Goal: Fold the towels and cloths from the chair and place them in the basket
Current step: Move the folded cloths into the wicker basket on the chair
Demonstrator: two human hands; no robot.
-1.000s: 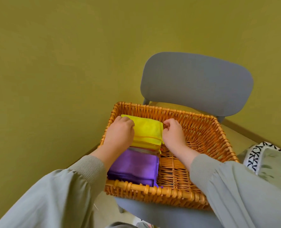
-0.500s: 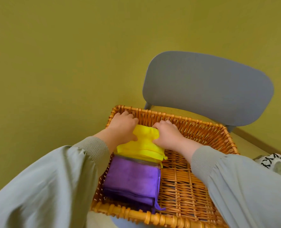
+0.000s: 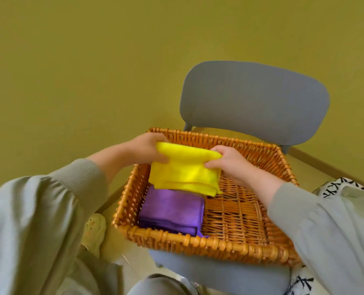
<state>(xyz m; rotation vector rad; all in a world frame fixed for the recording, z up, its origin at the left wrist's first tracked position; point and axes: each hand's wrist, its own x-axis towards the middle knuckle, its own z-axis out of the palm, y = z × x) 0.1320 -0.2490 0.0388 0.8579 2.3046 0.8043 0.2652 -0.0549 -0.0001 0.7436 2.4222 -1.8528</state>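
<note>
A wicker basket (image 3: 202, 243) sits on the seat of a grey chair (image 3: 253, 101). A folded purple cloth (image 3: 172, 209) lies in its near left corner. I hold a folded yellow cloth (image 3: 185, 171) over the basket's far left part, raised above the purple one. My left hand (image 3: 145, 147) grips its left end with the thumb on the front. My right hand (image 3: 228, 160) grips its right end, fingers curled over the top edge. The yellow cloth's lower edge overlaps the far edge of the purple cloth.
The right half of the basket floor (image 3: 236, 211) holds nothing. A black-and-white patterned fabric (image 3: 345, 188) lies to the right of the chair. An olive wall stands behind, with a skirting board (image 3: 330, 167) at the right. A pale slipper (image 3: 93, 228) shows on the floor at lower left.
Both hands have taken the yellow cloth by its ends and lifted it off the basket floor. It was pressed down at the back half a second ago.
</note>
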